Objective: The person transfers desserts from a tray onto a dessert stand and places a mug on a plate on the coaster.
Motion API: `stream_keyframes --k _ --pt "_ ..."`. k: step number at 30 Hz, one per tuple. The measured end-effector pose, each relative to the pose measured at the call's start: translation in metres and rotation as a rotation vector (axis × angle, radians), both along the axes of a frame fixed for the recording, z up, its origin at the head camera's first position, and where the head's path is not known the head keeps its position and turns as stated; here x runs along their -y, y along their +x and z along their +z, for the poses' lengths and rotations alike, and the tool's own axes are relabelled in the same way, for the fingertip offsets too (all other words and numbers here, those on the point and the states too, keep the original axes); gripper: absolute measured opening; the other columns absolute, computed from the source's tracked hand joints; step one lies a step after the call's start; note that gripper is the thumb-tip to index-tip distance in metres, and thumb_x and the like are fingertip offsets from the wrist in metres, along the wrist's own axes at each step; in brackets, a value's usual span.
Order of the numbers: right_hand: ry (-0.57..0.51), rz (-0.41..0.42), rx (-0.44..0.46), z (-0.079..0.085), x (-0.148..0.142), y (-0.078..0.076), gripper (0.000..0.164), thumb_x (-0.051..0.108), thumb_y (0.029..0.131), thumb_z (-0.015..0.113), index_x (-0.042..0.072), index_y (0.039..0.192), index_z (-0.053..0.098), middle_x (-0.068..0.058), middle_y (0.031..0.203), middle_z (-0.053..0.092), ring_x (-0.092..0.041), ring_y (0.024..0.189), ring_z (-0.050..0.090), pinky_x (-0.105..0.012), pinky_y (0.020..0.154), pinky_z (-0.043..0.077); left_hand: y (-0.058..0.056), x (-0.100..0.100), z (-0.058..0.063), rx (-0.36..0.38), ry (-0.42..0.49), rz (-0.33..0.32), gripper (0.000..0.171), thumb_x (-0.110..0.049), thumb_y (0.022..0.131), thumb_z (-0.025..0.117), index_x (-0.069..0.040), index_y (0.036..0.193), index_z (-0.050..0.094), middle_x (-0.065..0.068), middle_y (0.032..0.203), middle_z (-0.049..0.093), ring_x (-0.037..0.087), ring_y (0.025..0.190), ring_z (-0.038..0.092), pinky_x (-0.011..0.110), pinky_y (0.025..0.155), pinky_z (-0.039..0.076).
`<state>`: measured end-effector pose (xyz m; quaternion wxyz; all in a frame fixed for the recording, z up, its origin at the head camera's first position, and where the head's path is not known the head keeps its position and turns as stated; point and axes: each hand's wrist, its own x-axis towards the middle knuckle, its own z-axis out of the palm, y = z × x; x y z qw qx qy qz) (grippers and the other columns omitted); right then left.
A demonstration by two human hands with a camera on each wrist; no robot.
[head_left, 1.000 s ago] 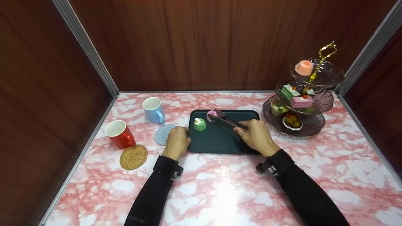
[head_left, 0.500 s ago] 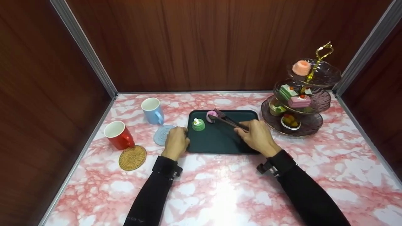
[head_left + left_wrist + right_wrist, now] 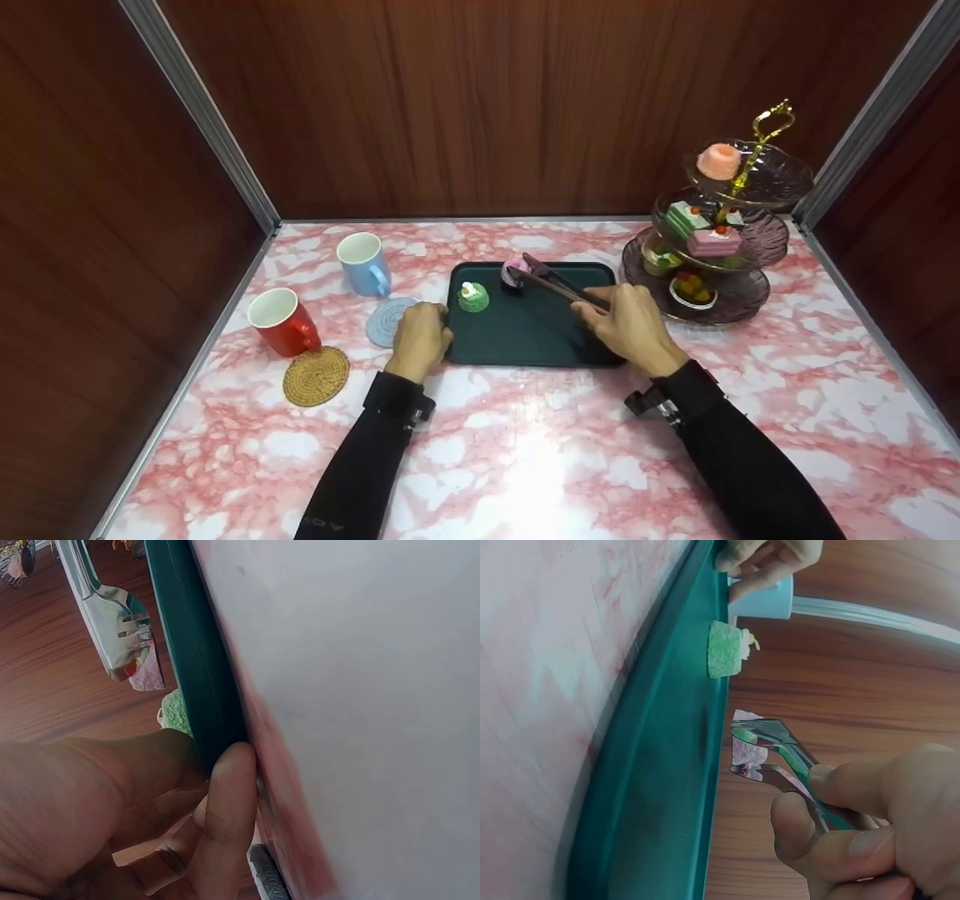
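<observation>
My right hand (image 3: 630,326) grips a pair of metal serving tongs (image 3: 564,286) whose tips are around a small pink cake (image 3: 512,268). In the right wrist view the pink cake (image 3: 748,754) is between the toothed tips, apart from the tray floor. Below it is the dark green tray (image 3: 536,341). A green cake (image 3: 473,298) with a white topping stands upright near the tray's left end. With thumb and finger, my left hand (image 3: 421,337) pinches the tray's left edge, as the left wrist view shows; part of its grip is hidden in the head view.
A three-tier dessert stand (image 3: 750,300) with several cakes stands at the right. To the left are a blue mug (image 3: 364,266), a red mug (image 3: 281,322), a blue coaster (image 3: 384,322) and a woven coaster (image 3: 316,376). Wooden panels (image 3: 480,112) enclose the table.
The pink cake has risen off the tray in the tongs and shifted slightly right. My right hand has moved right with it. The left hand has stayed at the tray's edge.
</observation>
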<state>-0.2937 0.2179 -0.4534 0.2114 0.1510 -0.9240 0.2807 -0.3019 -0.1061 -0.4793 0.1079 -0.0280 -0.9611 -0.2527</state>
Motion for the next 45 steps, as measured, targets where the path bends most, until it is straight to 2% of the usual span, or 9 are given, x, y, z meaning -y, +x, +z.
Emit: stream_keyframes --k 8,12,16,23,27,32,38,41,45 --pt "-0.004 -0.030 -0.004 0.010 -0.006 0.005 0.040 0.045 0.079 0.067 0.016 0.106 0.071 -0.003 0.088 0.073 -0.007 0.049 0.048 -0.027 0.042 0.033 0.000 0.000 0.000 -0.005 0.006 -0.008 0.028 -0.009 0.071 0.068 -0.012 0.099 0.070 0.008 0.091 0.068 0.028 0.085 0.064 0.042 0.074 0.050" --pt "-0.014 -0.042 -0.003 0.015 -0.008 0.009 0.042 0.046 0.079 0.067 0.016 0.107 0.071 0.000 0.073 0.071 -0.006 0.041 0.040 -0.027 0.037 0.028 0.000 0.000 0.001 0.006 0.013 -0.002 0.029 -0.009 0.071 0.069 -0.012 0.100 0.070 0.008 0.093 0.068 0.028 0.087 0.064 0.042 0.075 0.050" --pt "-0.024 -0.043 -0.012 0.020 -0.013 0.013 0.042 0.046 0.079 0.067 0.014 0.106 0.071 0.007 0.063 0.067 -0.006 0.039 0.043 -0.027 0.037 0.031 0.000 0.000 0.000 0.016 0.019 0.004 0.028 -0.009 0.072 0.069 -0.012 0.100 0.070 0.008 0.094 0.068 0.027 0.087 0.064 0.041 0.075 0.050" --pt "-0.034 -0.055 -0.083 0.026 -0.025 0.021 0.036 0.043 0.078 0.069 0.017 0.103 0.073 0.001 0.083 0.073 -0.010 0.062 0.061 -0.030 0.055 0.043 0.000 0.000 0.000 0.000 0.007 -0.004 0.029 -0.009 0.071 0.068 -0.013 0.099 0.070 0.007 0.091 0.068 0.029 0.086 0.064 0.044 0.072 0.050" --pt "-0.034 -0.068 -0.123 0.030 -0.034 0.027 0.033 0.042 0.077 0.070 0.020 0.102 0.073 0.005 0.075 0.072 -0.009 0.063 0.064 -0.031 0.054 0.046 0.001 0.000 0.000 -0.011 0.011 -0.010 0.028 -0.007 0.071 0.068 -0.013 0.098 0.070 0.008 0.090 0.068 0.030 0.084 0.064 0.044 0.071 0.050" --pt "-0.030 -0.093 -0.174 0.040 -0.044 0.033 0.033 0.043 0.077 0.070 0.022 0.103 0.072 0.010 0.064 0.069 -0.004 0.057 0.062 -0.025 0.053 0.044 0.001 0.001 0.000 -0.005 0.013 -0.008 0.029 -0.008 0.071 0.068 -0.011 0.100 0.070 0.009 0.093 0.068 0.030 0.086 0.064 0.043 0.073 0.050" --pt "-0.047 -0.109 -0.234 0.051 -0.054 0.039 0.033 0.040 0.077 0.071 0.025 0.106 0.071 0.001 0.079 0.073 -0.014 0.064 0.062 -0.031 0.058 0.041 0.001 0.001 0.001 -0.005 0.012 -0.003 0.030 -0.008 0.071 0.068 -0.011 0.101 0.070 0.010 0.094 0.068 0.030 0.086 0.064 0.043 0.074 0.051" --pt "-0.060 -0.127 -0.241 0.057 -0.058 0.042 0.032 0.041 0.077 0.071 0.027 0.106 0.071 0.000 0.086 0.073 -0.016 0.066 0.063 -0.031 0.057 0.039 0.001 0.001 0.001 -0.009 0.008 -0.007 0.030 -0.008 0.071 0.068 -0.011 0.101 0.070 0.010 0.094 0.068 0.030 0.087 0.064 0.043 0.075 0.050" --pt "-0.089 -0.163 -0.269 0.067 -0.066 0.047 0.031 0.040 0.077 0.070 0.028 0.106 0.071 0.001 0.083 0.073 -0.018 0.068 0.065 -0.025 0.058 0.037 0.001 0.000 0.001 -0.002 0.006 -0.004 0.030 -0.008 0.071 0.068 -0.012 0.100 0.070 0.009 0.092 0.068 0.029 0.086 0.064 0.043 0.074 0.050"
